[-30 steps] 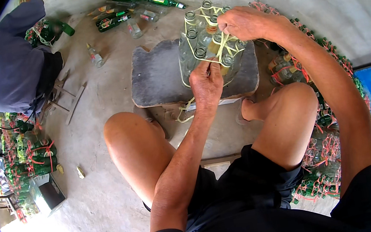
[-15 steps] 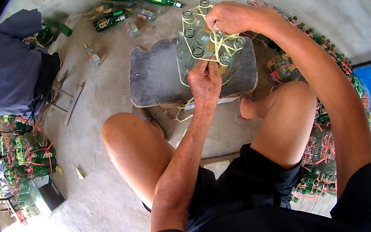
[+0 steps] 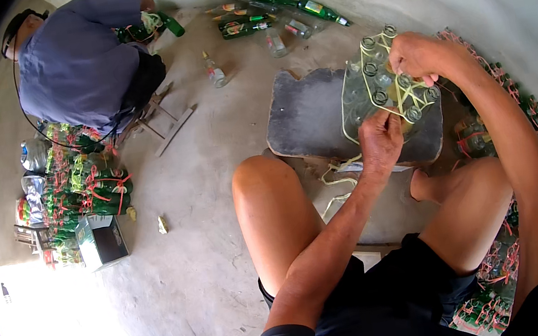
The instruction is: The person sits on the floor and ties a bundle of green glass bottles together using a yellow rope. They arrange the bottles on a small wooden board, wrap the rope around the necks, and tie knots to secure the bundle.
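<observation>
A bundle of clear glass bottles stands upright on a dark, worn board. Pale yellow twine runs around the bottle necks and crosses between them at the near right. My left hand is closed at the near side of the bundle, thumb and fingers pinching the twine beside a front bottle neck. Over the far right of the bundle, my right hand is curled with its fingers on the twine; its fingertips are partly hidden. A loose length of twine hangs off the board's near edge, between my knees.
Loose green and clear bottles lie by the wall. At the left a person in a blue-grey shirt sits on a wooden stool, beside tied green bottles and an open box. More tied bottles line the right wall.
The view has swung left, so the bundle and my hands appear farther right and lower. More of the other person shows. Both hands keep nearly the same places on the bundle.
</observation>
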Available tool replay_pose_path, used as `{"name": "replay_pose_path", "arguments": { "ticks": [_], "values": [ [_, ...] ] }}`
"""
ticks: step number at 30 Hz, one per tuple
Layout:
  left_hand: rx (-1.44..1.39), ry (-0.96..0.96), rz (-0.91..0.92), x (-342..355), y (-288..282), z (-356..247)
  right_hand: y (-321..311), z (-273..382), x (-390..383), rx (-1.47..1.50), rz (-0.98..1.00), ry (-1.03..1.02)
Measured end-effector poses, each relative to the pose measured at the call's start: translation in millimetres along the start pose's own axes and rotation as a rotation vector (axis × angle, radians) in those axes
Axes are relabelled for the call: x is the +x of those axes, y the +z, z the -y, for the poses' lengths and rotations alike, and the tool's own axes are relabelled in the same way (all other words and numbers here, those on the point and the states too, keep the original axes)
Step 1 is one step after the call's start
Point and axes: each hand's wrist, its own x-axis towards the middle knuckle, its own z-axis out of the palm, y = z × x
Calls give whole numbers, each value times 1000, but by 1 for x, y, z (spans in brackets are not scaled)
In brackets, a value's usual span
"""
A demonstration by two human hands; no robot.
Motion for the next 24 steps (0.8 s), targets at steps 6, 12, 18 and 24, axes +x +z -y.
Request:
{"name": "replay_pose_path", "arguments": {
  "ticks": [6, 12, 18, 24],
  "values": [
    [14, 7, -13, 2, -6, 0, -3, -3, 8, 32, 75, 36],
    [-40, -29, -2, 3, -8, 0, -4, -11, 6, 218, 97, 131],
    [-30, -38, 20, 3, -13, -3, 7, -21, -1, 401, 59, 131],
    [-6, -49, 2, 2, -18, 2, 28, -30, -11, 504, -69, 55]
  ]
}}
